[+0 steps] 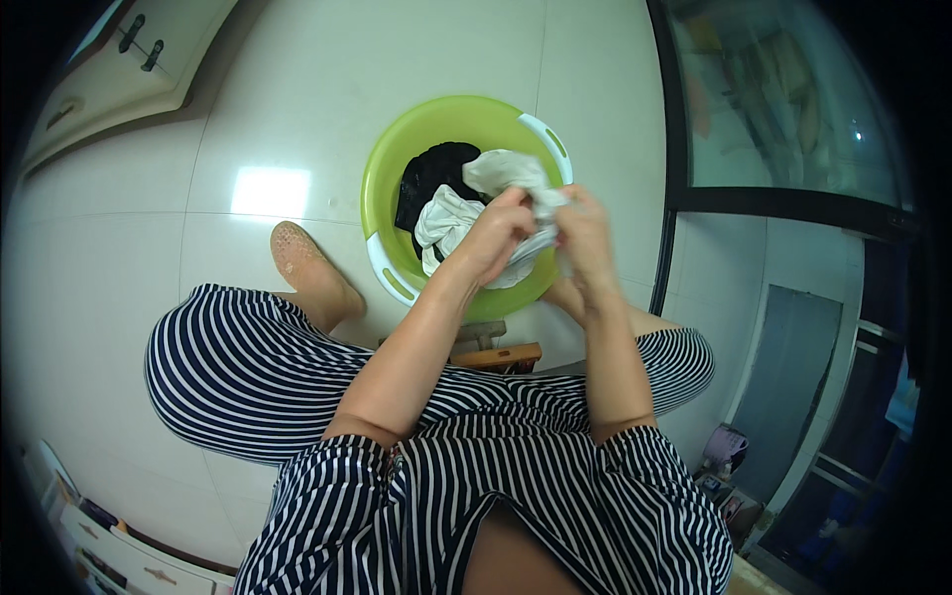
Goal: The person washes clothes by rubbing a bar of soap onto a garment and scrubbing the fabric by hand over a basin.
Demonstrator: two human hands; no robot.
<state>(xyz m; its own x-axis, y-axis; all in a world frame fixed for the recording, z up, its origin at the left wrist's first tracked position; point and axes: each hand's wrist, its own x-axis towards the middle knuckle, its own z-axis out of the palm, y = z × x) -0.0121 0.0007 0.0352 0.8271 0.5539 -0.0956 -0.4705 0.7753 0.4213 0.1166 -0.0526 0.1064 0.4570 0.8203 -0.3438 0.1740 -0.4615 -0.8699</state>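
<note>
A round green plastic tub (383,178) with white side handles stands on the tiled floor between my feet. White cloth (506,169) is bunched up over the tub's right half, and my left hand (506,227) is closed on it. Beside it at the right rim, my right hand (584,227) grips the same cloth; this hand is blurred. More white cloth (450,221) lies in the tub below my left hand. Black cloth (431,178) rests against the tub's left inner side. The fingertips of both hands are partly hidden by the cloth.
Just below the tub is a small wooden stool (498,355), partly under my legs. A dark-framed glass door (669,149) stands at the right. Pale cabinets (149,89) are at the upper left, with drawers (141,558) at the lower left. My shoe (294,249) is left of the tub.
</note>
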